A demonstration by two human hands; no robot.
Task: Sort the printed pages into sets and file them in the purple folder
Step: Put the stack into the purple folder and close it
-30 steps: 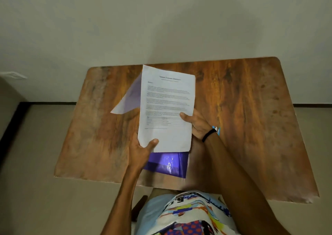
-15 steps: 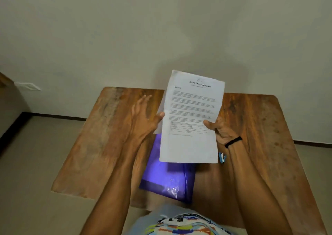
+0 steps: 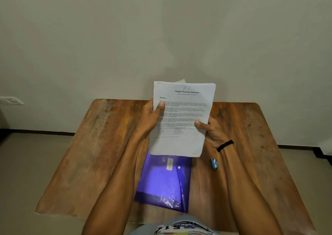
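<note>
I hold a stack of white printed pages (image 3: 186, 141) upright above the table; the top sheet is headed "Sample Financial Statement", and a second sheet's corner shows behind its top edge. My left hand (image 3: 152, 116) grips the stack's left edge, thumb on the front. My right hand (image 3: 211, 130) grips the right edge lower down, thumb on the front. The purple folder (image 3: 161, 181) lies flat on the table below the pages, its flap shut with a white snap button; its far end is hidden by the paper.
The wooden table (image 3: 86, 163) stands against a plain wall. A small blue stapler (image 3: 214, 163) lies just right of the folder, beside my right wrist. A black band circles that wrist. A wall socket (image 3: 11, 100) sits at far left.
My left hand has moved from hovering open beside the pages to gripping their left edge. The view has tilted up, and the folder's flap now lies shut.
</note>
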